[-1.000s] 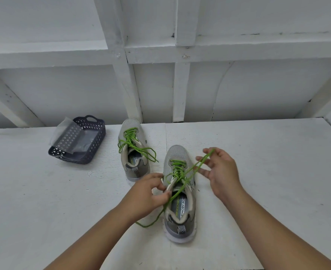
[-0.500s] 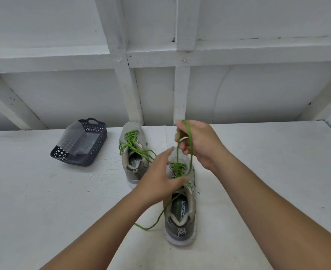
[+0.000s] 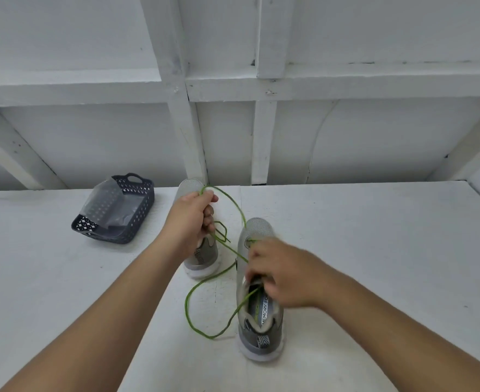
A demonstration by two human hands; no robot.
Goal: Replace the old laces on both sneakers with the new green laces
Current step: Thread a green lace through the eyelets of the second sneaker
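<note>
Lacing the nearer grey mesh sneaker (image 3: 258, 321)
My left hand (image 3: 190, 219) grips the thin green lace (image 3: 193, 292); my right hand (image 3: 281, 273) pinches it at the eyelets.

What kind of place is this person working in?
Probably a plain workshop or storage room, not a home. The white painted table stands against a bare white wall with wooden beams, and a dark plastic basket is the only container there.
</note>
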